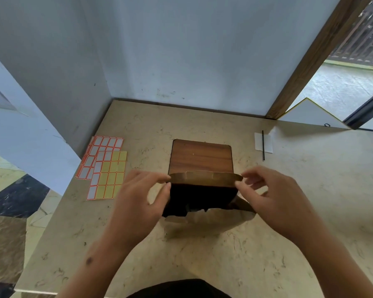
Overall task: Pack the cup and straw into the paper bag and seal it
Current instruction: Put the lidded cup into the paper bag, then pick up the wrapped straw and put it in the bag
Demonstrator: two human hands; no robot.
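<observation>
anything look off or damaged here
The paper bag, pinched at its top edge by the left hand and right hand, has a ragged, torn-looking near edge. The black straw lies on the table, not in the bag. No cup is visible.

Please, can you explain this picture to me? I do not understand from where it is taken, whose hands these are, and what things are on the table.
No machine here: a camera worn on a person's head looks down at their own hands. The left hand and right hand pinch the two ends of the folded top edge of a brown paper bag, which stands on the stone table. Behind the bag lies a wooden board. To the left lie sticker sheets. To the right a black straw lies across a white paper, still outside the bag. No cup is visible.
</observation>
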